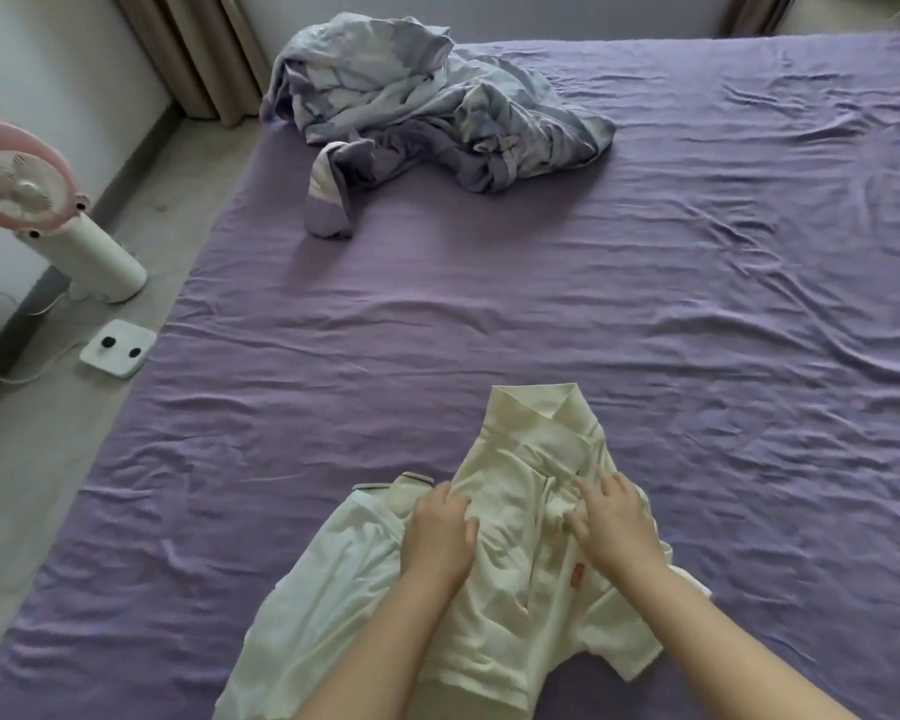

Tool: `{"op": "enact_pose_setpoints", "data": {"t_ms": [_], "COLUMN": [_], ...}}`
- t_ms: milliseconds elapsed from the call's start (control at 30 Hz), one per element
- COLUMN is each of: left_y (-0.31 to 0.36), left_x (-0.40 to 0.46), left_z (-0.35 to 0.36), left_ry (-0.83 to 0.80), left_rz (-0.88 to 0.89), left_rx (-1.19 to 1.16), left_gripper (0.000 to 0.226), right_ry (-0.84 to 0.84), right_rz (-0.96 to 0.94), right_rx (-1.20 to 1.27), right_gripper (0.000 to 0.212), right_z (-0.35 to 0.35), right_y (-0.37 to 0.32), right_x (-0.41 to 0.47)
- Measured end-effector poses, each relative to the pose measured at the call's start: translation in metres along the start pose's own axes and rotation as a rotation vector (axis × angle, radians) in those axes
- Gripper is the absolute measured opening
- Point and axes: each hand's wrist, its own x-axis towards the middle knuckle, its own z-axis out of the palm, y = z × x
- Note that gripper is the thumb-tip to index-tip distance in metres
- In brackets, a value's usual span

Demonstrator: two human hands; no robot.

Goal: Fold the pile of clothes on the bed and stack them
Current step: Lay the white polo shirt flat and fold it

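**Smoothing the cream shirt before the next fold**

Your left hand lay on the shirt at the near edge of the bed, fingers loosely bent and pressing the cloth rather than gripping it. Your right hand lay flat, fingers spread and relaxed, just below the collar. The collar pointed away from you; one sleeve lay out to your left, the other sat near your right forearm. To do this step well, I judge you needed to sweep the creases outward from the placket with flat palms, then bring each sleeve in along a straight line so the folded edges ran parallel.

Farther off, near the far left corner, the pile of blue and purple clothes lay crumpled, well apart from the shirt. No basket or box showed; nothing was stacked yet.
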Motion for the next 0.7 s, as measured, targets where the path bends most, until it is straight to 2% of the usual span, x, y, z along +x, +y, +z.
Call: {"op": "enact_pose_setpoints", "data": {"t_ms": [100, 200, 267, 333, 400, 467, 600, 700], "left_y": [0.008, 0.021, 0.028, 0.03, 0.031, 0.033, 0.044, 0.059], "left_x": [0.027, 0.038, 0.037, 0.031, 0.022, 0.01, -0.016, -0.04], "left_z": [0.01, 0.019, 0.023, 0.023, 0.015, -0.002, -0.05, -0.092], "left_ry": [-0.036, -0.077, -0.087, -0.083, -0.03, 0.076, 0.3, 0.392], "left_rz": [-0.058, -0.224, -0.273, -0.283, -0.291, -0.265, -0.175, -0.184], "left_rx": [-0.023, -0.093, -0.106, -0.117, -0.123, -0.154, -0.509, -0.651], "left_gripper": [0.041, 0.048, 0.046, 0.037, 0.026, 0.028, 0.033, 0.032], "right_ry": [0.003, -0.009, 0.016, 0.038, 0.086, 0.143, 0.196, 0.271], "right_rz": [0.152, 0.244, 0.271, 0.221, 0.146, 0.089, 0.03, -0.005], "right_rx": [0.142, 0.264, 0.329, 0.444, 0.578, 0.726, 0.952, 1.02], "right_gripper": [0.061, 0.061, 0.043, 0.026, 0.02, 0.017, 0.018, 0.017], "right_z": [-0.001, 0.006, 0.008, 0.005, -0.005, -0.021, -0.067, -0.108], "right_y": [0.02, 0.028, 0.029, 0.029, 0.029, 0.03, 0.037, 0.041], "right_x": [0.023, 0.032, 0.032, 0.026, 0.016, 0.002, -0.026, -0.049]}}
